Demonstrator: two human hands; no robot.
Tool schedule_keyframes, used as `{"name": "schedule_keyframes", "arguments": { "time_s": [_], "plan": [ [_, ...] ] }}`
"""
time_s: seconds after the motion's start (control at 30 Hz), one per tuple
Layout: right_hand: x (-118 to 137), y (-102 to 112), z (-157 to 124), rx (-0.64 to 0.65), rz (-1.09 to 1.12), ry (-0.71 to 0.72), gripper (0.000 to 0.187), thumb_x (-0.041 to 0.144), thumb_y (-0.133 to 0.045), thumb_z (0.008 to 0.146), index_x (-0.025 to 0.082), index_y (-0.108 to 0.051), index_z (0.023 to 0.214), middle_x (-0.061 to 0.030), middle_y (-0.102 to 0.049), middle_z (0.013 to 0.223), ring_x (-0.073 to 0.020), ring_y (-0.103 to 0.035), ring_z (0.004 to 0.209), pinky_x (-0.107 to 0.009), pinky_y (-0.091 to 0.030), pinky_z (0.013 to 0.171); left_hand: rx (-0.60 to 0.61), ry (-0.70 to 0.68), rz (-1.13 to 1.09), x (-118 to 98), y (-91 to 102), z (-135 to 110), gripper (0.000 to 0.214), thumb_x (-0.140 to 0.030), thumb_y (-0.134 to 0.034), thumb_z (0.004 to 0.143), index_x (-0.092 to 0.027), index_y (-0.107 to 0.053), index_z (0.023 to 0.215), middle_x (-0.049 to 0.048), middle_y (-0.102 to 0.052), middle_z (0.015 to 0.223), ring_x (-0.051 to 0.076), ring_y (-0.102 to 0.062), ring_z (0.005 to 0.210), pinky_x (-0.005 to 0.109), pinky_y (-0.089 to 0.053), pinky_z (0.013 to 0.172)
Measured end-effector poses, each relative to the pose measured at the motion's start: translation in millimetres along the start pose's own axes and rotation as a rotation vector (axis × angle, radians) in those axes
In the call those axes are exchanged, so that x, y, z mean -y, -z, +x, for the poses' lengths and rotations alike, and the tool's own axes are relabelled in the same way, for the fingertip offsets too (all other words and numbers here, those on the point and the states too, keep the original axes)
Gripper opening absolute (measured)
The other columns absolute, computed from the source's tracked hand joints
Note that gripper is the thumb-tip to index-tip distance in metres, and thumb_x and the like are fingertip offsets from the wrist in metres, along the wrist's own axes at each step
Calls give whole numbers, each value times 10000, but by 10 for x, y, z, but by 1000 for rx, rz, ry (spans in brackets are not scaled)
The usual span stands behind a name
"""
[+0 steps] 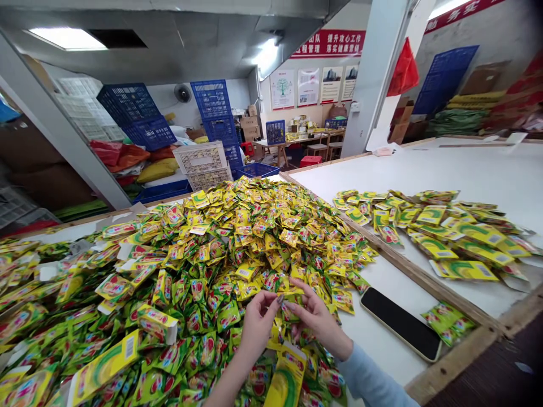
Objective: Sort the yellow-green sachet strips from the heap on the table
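Note:
My left hand (258, 321) and my right hand (319, 321) meet in front of me over a heap of small green and yellow packets (229, 316). Between the fingertips is a small yellow packet (293, 295). My left thumb and index finger pinch its left end. The right thumb and fingers close on its other side, partly covering it. Just below the hands, a yellow carton (285, 380) with a green ring print lies tilted on the heap. A second yellow carton (108, 364) rests on the packets to the left.
Right of the heap, a black-screened phone (401, 323) lies on the white tabletop beside a green packet (447, 322). A wooden strip (394, 257) divides the table. Filled yellow cartons (470, 243) are piled beyond it. Blue crates (214, 107) stand at the back.

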State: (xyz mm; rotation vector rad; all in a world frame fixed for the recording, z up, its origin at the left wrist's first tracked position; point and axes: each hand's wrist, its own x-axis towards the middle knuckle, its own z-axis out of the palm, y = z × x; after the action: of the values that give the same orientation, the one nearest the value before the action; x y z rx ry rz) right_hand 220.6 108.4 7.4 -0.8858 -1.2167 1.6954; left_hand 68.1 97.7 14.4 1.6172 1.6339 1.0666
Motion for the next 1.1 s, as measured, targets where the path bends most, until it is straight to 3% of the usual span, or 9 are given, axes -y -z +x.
{"name": "schedule_keyframes", "arguments": {
  "time_s": [0.1,0.23,0.3,0.43,0.53,0.73,0.9,1.0,1.1],
  "plan": [
    [-53,242,11,-55,-57,-12,389,470,-660,697,180,-513,912,49,-568,630,-80,-527,345,-193,-437,322,-28,-16,272,30,168,336,351,-423,-343,867,-164,-579,860,79,-622,861,219,-585,853,347,-468,758],
    [-149,404,-15,-144,-67,-9,343,441,-675,690,187,-511,854,82,-531,557,-41,-463,308,-122,-305,254,-147,95,640,108,262,837,481,-312,-616,729,-40,-478,1100,243,-481,1152,383,-424,1111,529,-353,887],
    [-177,411,-34,-143,-59,-28,348,435,-686,678,186,-510,844,92,-511,532,-50,-467,306,-124,-297,244,-136,150,765,136,229,986,503,-272,-633,731,-65,-454,1153,209,-464,1197,352,-442,1104,523,-374,880],
    [-179,408,-68,-117,-11,-62,369,428,-703,659,184,-501,849,93,-517,544,-78,-524,357,-161,-410,298,-20,205,887,124,291,998,360,-297,-551,818,-174,-484,1150,82,-504,1197,240,-512,1045,472,-426,873],
    [-139,430,-96,-97,37,-78,386,402,-724,643,187,-496,868,80,-553,615,-83,-558,424,-203,-496,386,118,195,860,46,543,808,378,-260,-616,757,-137,-519,1100,99,-544,1135,261,-516,1038,501,-392,900],
    [101,290,-149,4,79,-68,321,374,-692,701,174,-511,875,32,-615,725,-94,-600,480,-221,-527,441,325,91,441,-128,823,147,490,-218,-447,720,-176,-434,1209,81,-541,1169,213,-522,1036,324,-418,888],
    [281,-4,-199,165,53,-19,277,351,-665,735,161,-537,892,18,-642,696,-66,-544,383,-182,-471,363,293,446,-795,-75,528,-371,202,-152,-456,597,-182,-622,708,4,-639,721,154,-578,712,249,-454,690],
    [373,-83,-222,194,19,8,227,318,-676,730,159,-559,843,17,-637,729,-40,-515,394,-157,-445,375,274,636,-1014,-123,373,-529,141,-290,-558,710,-189,-638,768,-2,-628,664,139,-570,607,268,-452,671],
    [513,-98,-184,153,-30,75,202,294,-690,719,162,-576,821,44,-587,648,-32,-480,400,-136,-401,365,312,639,-1125,-185,309,-593,258,-394,-661,695,-167,-649,817,9,-616,681,131,-566,613,280,-445,718]
  ]
}}
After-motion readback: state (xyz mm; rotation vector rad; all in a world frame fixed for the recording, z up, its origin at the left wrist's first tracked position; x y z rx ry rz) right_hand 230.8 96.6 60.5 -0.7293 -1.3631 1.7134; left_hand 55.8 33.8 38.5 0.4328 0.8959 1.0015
